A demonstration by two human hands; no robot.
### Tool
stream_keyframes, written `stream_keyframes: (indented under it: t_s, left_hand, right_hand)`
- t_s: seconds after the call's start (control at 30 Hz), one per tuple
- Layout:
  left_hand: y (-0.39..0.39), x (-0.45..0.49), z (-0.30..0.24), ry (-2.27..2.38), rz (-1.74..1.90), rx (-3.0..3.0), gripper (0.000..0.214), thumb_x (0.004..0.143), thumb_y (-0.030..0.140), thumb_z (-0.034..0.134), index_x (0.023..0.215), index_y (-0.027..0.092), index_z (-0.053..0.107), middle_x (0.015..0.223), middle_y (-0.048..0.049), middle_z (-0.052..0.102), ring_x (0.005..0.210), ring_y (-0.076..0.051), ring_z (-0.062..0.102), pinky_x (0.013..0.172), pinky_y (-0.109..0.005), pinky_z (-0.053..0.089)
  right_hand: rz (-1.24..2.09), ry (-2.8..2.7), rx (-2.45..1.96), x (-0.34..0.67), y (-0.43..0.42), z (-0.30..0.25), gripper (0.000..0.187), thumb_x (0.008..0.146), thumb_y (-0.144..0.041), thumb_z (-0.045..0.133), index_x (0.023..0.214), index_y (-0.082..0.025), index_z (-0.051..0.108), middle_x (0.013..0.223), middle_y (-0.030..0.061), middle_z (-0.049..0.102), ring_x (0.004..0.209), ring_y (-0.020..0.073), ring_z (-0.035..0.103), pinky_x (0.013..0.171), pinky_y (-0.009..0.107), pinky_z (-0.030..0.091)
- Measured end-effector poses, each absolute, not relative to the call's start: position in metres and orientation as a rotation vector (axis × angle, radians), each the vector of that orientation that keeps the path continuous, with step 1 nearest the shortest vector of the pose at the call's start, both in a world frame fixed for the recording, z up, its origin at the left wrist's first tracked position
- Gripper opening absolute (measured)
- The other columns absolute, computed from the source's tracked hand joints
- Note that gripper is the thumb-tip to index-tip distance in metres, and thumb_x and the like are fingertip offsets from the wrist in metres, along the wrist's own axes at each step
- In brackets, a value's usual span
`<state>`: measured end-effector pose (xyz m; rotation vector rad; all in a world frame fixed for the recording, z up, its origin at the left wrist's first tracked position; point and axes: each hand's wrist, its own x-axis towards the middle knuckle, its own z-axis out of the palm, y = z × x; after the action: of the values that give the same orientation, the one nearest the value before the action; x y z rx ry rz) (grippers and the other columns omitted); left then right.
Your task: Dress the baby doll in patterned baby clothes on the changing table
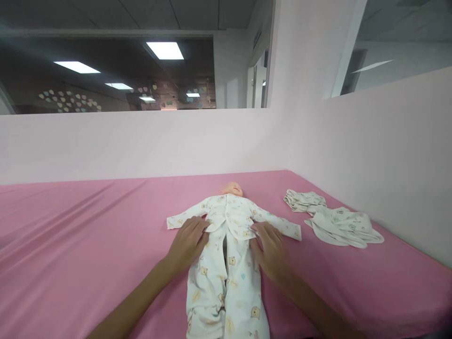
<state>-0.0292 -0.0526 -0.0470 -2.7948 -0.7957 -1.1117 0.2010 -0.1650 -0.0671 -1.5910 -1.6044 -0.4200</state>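
Note:
A baby doll (pixel 232 188) lies on the pink sheet, its head at the far end. It wears a white long-sleeved baby top (pixel 235 212) printed with small bears, and matching baby pants (pixel 243 278). At the top's left hem, the fingers and thumb of my left hand (pixel 189 241) are closed on the cloth. My right hand (pixel 271 247) pinches the hem on the other side, its thumb by the waist of the pants. Both sleeves stretch out sideways. A dark gap shows between the pant legs.
Crumpled white printed baby clothes (pixel 344 226) lie to the right, close to the wall. The pink sheet (pixel 88 245) has long creases on the left. A pale wall (pixel 141 146) with windows above stands behind and along the right side.

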Motion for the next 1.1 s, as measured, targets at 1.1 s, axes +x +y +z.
stream_keyframes:
  t_s: [1.1]
  left_hand:
    - [0.017, 0.07, -0.018, -1.459, -0.739, -2.838, 0.036, 0.091, 0.029, 0.038, 0.119, 0.026, 0.06, 0.112, -0.0082, 0.069, 0.107, -0.027, 0.061, 0.086, -0.034, 0.041]
  right_hand:
    - [-0.049, -1.223, -2.113, 0.192, -0.011, -0.01, 0.024, 0.085, -0.021, 0.042, 0.094, -0.016, 0.063, 0.09, 0.0159, 0.068, 0.088, 0.0287, 0.066, 0.067, 0.034, 0.043]
